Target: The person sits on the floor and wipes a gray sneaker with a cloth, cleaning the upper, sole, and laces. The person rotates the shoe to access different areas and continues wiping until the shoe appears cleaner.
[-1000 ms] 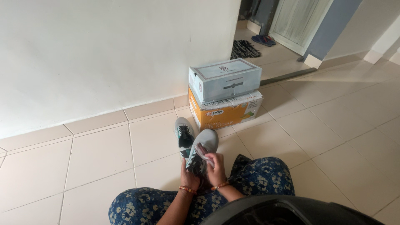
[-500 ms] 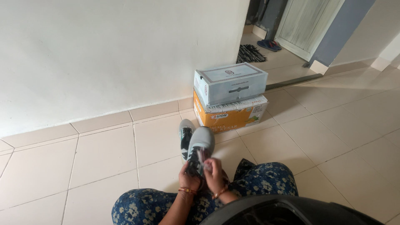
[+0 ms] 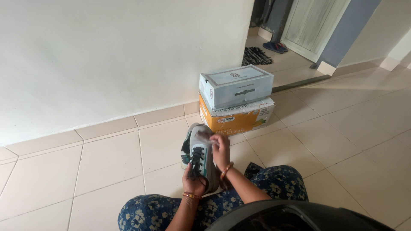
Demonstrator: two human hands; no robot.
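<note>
I sit on the tiled floor with a grey sneaker [image 3: 199, 156] with black laces and teal trim raised in front of me. My left hand [image 3: 192, 183] grips its heel end from below. My right hand [image 3: 220, 149] rests on the toe end, pressing a small pale cloth or wipe against it. A second matching sneaker [image 3: 186, 147] lies on the floor just behind, mostly hidden by the held one.
A pale blue shoebox [image 3: 236, 85] is stacked on an orange carton [image 3: 236, 116] against the white wall. Beyond, a doorway shows a dark mat [image 3: 256, 55] and blue slippers [image 3: 275, 46]. My patterned blue trousers [image 3: 274, 184] fill the bottom.
The held sneaker has tilted up so its laces face me. My right hand has slid from the lace area forward to the toe. The left hand has kept its hold at the heel.
</note>
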